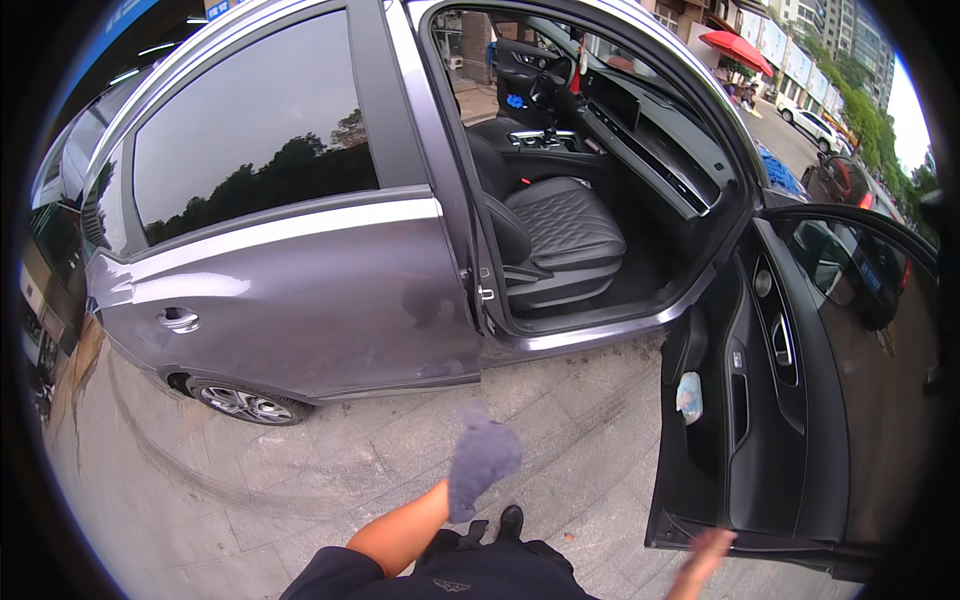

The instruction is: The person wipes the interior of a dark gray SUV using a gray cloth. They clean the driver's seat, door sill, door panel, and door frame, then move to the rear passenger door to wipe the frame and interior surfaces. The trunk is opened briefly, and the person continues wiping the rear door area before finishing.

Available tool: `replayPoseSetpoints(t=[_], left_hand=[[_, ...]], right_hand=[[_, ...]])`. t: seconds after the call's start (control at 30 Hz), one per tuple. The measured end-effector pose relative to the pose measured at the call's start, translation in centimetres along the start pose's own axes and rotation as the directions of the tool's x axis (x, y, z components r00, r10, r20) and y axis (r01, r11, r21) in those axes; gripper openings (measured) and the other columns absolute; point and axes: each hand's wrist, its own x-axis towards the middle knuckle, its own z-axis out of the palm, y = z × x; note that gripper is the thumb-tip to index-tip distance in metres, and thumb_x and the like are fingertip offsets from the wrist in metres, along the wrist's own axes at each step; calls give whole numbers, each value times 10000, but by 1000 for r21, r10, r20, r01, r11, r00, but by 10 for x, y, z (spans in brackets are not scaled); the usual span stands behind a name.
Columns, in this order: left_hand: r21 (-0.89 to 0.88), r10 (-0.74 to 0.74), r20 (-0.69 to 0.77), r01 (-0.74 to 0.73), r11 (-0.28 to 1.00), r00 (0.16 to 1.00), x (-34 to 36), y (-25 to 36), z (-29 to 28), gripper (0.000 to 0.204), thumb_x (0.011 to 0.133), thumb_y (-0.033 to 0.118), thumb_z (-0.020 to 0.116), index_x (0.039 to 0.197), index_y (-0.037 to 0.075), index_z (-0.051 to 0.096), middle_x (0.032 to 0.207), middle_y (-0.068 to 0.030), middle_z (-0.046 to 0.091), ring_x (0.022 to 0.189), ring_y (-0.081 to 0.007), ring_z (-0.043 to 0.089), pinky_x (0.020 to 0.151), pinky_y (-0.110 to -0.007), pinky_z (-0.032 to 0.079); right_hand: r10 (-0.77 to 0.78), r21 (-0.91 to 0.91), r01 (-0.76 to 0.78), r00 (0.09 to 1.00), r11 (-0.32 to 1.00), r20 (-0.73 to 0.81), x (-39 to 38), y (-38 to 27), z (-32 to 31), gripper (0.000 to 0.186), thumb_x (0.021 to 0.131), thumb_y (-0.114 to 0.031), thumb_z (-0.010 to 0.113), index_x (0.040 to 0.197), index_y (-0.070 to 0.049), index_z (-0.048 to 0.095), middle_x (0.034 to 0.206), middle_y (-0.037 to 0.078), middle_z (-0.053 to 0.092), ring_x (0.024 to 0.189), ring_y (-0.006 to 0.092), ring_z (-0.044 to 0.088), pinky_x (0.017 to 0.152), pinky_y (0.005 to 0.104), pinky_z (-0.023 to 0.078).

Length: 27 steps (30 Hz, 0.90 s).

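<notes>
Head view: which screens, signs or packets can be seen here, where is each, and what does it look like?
Dashboard screen: wide, dark, unlit, above the front seats.
Signboard: small blue panel, top edge, left of centre.
Shopfront signs: pale panels, street, upper right.
Packet: pale bluish, open front door's pocket.

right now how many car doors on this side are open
1: the front door is swung wide at right; the rear door at left is shut. Doors on the far side may be hidden.

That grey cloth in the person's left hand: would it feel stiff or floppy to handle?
Probably floppy: the grey cloth bunches and droops around the left hand. Likely light, since it is held up without visible strain. Its fuzzy-looking surface suggests it would not slip easily.
</notes>
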Motion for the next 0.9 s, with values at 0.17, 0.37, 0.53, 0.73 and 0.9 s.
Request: replayPoseSetpoints(t=[0.17,0.37,0.53,0.73,0.9], left_hand=[[-689,-8,412,317,652,911,24,82,18,603,948,311,587,1432,12,385,1478,-206,397,1345,-340,403,1153,-440,282],[-224,-175,-251,119,967,952,-23,-5,-83,718,916,382,639,1463,8,362,1515,-263,335,1445,-412,257,1188,-504,194],[-239,-710,-545,729,641,446,-161,-228,-218,743,910,419,644,1418,-65,398,1465,-282,407,1394,-413,355,1166,-461,267],[115,-422,-859,912,393,290,-312,-408,-390,854,849,432,715,1437,-59,338,1491,-272,349,1417,-428,283,1187,-494,213],[216,-548,-788,960,179,280,-367,-482,-444,883,807,538,693,1367,-87,416,1427,-248,421,1399,-422,304,1180,-527,217]], right_hand=[[571,-197,-842,152,503,807,-145,-1,248,776,888,-653,455,1452,-154,268,1474,117,320,1322,276,385,1086,458,320],[-428,239,612,182,754,885,-206,-174,424,318,952,-330,467,1140,-78,421,1161,103,439,1122,233,457,989,381,375],[-659,457,758,-48,466,750,-246,-242,572,116,989,-124,491,999,-13,524,1015,114,524,1038,224,502,962,336,398],[-873,386,904,-31,183,486,-289,-230,770,547,945,-141,524,1417,69,345,1459,257,332,1389,380,290,1184,441,190],[-804,213,934,113,286,584,-249,-124,774,578,980,-125,485,1487,60,276,1587,274,161,1486,397,141,1210,443,119]])
